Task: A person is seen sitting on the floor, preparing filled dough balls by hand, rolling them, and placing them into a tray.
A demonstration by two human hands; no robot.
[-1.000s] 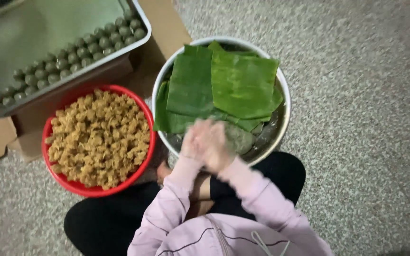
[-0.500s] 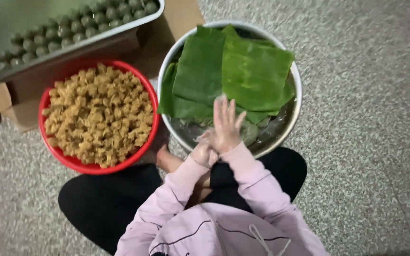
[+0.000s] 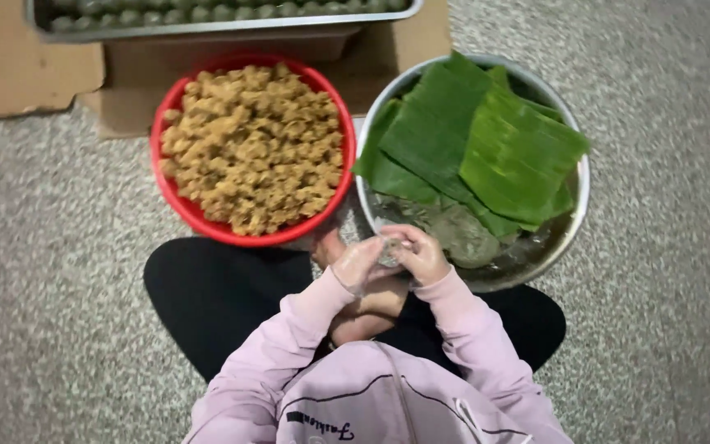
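Over the steel basin's (image 3: pixel 578 215) near rim | left hand (image 3: pixel 357 263) and right hand (image 3: pixel 422 253), earlier spread flat by the leaves (image 3: pixel 486 144), now cupped together around a greyish dough lump (image 3: pixel 389 247) | shaping looks begun | red bowl (image 3: pixel 207 222) of crumbly filling beside | speckled floor (image 3: pixel 59 271), cardboard (image 3: pixel 18 66), tray (image 3: pixel 223 25)

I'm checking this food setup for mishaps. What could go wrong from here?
1. The red bowl is heaped with brown filling close to the knee; a nudge could spill pieces onto the floor.
2. The leaves overhang the metal bowl's rim and might slide out.
3. Both hands work at that bowl's near edge, so whatever they hold could drop outside it.
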